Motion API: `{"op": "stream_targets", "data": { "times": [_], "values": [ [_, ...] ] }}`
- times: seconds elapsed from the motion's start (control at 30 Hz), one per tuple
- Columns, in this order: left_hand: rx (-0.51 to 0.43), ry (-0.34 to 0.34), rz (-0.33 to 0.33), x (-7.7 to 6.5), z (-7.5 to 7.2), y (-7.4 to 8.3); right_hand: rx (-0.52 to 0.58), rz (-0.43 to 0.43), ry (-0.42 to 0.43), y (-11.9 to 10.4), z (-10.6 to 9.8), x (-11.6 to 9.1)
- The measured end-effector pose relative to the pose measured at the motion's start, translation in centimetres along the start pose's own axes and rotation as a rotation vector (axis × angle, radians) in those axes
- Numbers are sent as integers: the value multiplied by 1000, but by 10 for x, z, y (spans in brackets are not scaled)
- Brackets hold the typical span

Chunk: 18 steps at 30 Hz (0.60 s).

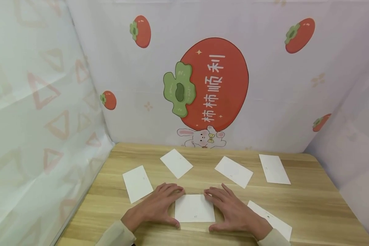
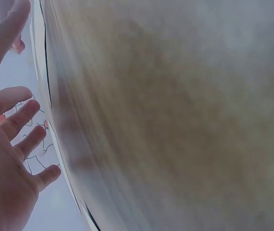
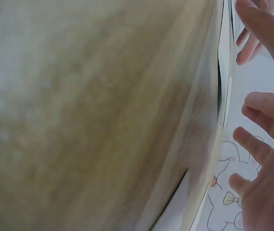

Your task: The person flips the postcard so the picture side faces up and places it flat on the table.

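Note:
A white card [image 1: 194, 209] with a tiny mark near its lower edge lies flat on the wooden table, between the two hands. At its left side is my left hand [image 1: 160, 206], fingertips by the upper left corner and thumb by the lower left one. My right hand [image 1: 232, 212] mirrors it, its fingertips over the upper right corner and its thumb just below the lower right one. Whether either hand presses on the card I cannot tell. The left wrist view shows the left hand [image 2: 11, 149] with fingers spread; the right wrist view shows the right hand [image 3: 267, 159] likewise.
More white cards lie around: one at the left [image 1: 137, 184], one at the back left [image 1: 176, 163], one at the back middle [image 1: 233, 172], one at the back right [image 1: 274, 169], and one partly behind the right forearm [image 1: 275, 222]. A printed curtain [image 1: 264, 102] stands behind the table [image 1: 313, 198].

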<state>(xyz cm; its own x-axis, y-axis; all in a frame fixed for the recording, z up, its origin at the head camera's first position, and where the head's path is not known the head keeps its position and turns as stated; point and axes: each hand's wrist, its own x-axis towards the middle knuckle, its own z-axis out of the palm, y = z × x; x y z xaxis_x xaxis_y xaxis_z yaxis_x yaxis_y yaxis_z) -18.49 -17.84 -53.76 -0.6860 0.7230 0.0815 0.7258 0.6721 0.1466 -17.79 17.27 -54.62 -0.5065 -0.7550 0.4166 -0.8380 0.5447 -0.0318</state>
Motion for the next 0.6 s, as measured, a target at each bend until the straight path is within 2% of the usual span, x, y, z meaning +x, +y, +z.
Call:
{"op": "stream_targets", "data": {
  "times": [0.13, 0.33, 0.6],
  "values": [
    [-18, 2, -5, -3, 1, 0, -7, -9, -12, 0, 1, 0],
    [-39, -7, -8, -5, 2, 1, 23, 16, -81, 0, 2, -3],
    [-46, 32, 17, -8, 3, 0, 51, 27, -108, 0, 2, -4]
  ]
}}
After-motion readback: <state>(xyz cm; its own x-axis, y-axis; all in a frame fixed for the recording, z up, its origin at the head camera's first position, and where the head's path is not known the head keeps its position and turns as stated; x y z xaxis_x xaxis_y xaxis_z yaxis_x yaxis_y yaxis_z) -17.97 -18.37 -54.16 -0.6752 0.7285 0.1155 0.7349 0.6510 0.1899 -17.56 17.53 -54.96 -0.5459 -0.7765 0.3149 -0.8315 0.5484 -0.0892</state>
